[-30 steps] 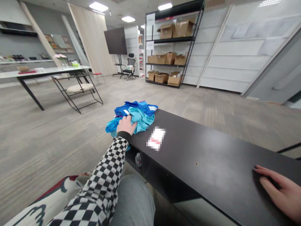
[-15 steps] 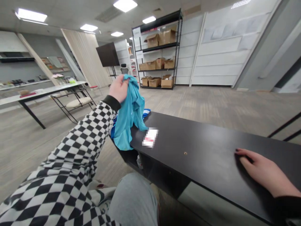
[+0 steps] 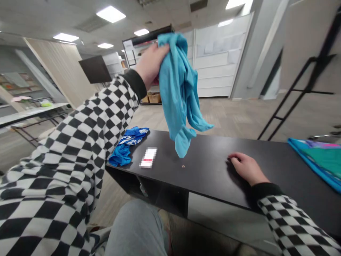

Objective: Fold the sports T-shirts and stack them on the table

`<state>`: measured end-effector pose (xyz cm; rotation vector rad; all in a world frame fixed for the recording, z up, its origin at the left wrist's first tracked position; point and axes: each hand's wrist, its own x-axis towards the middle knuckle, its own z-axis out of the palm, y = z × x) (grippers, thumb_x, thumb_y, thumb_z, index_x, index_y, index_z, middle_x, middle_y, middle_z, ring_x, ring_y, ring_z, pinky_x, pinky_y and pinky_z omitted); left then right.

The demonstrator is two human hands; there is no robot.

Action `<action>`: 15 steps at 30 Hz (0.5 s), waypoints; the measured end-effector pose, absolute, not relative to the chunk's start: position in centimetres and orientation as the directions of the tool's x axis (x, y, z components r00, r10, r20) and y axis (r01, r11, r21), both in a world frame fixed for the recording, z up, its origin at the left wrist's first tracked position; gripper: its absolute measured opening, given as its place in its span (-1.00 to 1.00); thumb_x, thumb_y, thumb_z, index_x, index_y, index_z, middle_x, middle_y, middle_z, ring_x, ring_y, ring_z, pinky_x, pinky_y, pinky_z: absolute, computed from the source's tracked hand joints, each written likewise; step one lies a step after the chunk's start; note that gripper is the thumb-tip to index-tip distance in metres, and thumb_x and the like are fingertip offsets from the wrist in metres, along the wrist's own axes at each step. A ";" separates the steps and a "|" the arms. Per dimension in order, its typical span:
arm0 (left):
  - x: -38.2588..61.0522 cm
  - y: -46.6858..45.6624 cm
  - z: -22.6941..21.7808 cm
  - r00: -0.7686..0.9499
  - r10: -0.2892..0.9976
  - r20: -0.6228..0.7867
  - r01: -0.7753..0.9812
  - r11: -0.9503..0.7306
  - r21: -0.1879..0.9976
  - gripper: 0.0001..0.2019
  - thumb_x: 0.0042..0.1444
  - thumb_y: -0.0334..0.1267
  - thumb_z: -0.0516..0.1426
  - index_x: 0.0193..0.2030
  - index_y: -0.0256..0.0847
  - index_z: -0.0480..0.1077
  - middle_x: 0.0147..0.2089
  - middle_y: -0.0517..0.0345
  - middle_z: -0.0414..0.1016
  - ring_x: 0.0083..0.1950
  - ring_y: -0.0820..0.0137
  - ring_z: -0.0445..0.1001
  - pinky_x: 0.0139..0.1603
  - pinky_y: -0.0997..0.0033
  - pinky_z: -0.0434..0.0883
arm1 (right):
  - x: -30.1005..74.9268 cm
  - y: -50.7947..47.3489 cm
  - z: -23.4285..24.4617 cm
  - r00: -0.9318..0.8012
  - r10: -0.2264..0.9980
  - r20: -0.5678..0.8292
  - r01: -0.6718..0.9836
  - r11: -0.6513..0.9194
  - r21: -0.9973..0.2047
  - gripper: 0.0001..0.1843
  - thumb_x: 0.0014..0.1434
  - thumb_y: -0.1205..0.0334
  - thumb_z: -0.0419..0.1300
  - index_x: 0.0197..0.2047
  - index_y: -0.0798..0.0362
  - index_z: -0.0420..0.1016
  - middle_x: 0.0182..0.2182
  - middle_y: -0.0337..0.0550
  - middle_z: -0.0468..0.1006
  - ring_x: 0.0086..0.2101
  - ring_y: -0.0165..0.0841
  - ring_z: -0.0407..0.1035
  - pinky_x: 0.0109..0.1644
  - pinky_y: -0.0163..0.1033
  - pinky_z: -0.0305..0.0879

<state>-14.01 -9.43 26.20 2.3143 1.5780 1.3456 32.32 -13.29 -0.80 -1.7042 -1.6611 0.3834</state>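
Higher now than before, the crumpled light-blue cloth garment (image 3: 177, 81) hangs lengthwise down from the closed left hand (image 3: 151, 65), over the black counter (image 3: 207, 177); the half-curled right hand (image 3: 247, 168) rests there empty, well apart.

The black tabletop (image 3: 207, 179) carries a crumpled blue garment (image 3: 124, 153) near its left end, with a small white card (image 3: 148, 157), too blurred to read, just beside it. A folded blue and green cloth (image 3: 317, 160) lies at the right end.
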 end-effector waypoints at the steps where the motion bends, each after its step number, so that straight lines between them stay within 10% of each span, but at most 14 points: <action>1: -12.4 -8.5 25.7 0.123 0.778 0.616 0.725 -0.494 0.480 -0.61 0.58 0.08 0.09 0.00 -0.23 0.51 -0.02 -0.02 0.75 -0.02 0.28 0.73 -0.01 0.31 0.60 | 32.4 -13.5 -0.6 0.171 0.943 0.286 0.710 0.084 -0.699 -0.62 0.11 0.01 0.16 -0.18 -0.04 0.75 -0.13 0.04 0.79 -0.03 0.01 0.64 0.23 0.06 0.47; 6: -5.2 -5.9 19.9 0.269 0.883 0.383 0.734 -0.446 0.512 -0.60 0.53 0.10 0.08 0.03 -0.16 0.58 -0.18 -0.02 0.75 -0.14 0.17 0.74 0.00 0.12 0.66 | 33.3 -15.6 -0.6 0.433 0.830 0.353 0.492 0.111 -0.864 -0.58 0.13 0.03 0.15 -0.05 0.02 0.67 -0.14 0.04 0.77 -0.09 -0.07 0.63 0.17 0.06 0.48; 11: -0.2 -8.9 6.9 0.541 0.839 0.059 0.776 -0.524 0.351 -0.20 0.28 0.27 0.28 0.53 -0.13 0.44 0.57 -0.24 0.42 0.57 -0.18 0.39 0.57 -0.26 0.35 | 33.4 -19.4 -1.3 0.515 0.791 0.330 0.405 0.115 -0.907 -0.58 0.21 0.00 0.19 0.04 0.01 0.61 -0.17 0.00 0.75 -0.16 -0.10 0.64 0.07 0.03 0.54; 15: 1.9 -10.9 0.3 0.587 0.801 0.118 0.700 -0.575 0.424 -0.36 0.47 0.24 0.06 0.51 -0.01 0.49 0.63 -0.01 0.35 0.72 -0.15 0.12 0.73 -0.41 -0.07 | 33.1 -20.1 -1.1 0.292 0.885 0.363 0.547 0.157 -0.823 -0.49 0.27 0.03 0.21 0.23 -0.01 0.58 0.01 0.06 0.74 -0.03 -0.05 0.65 0.19 0.11 0.54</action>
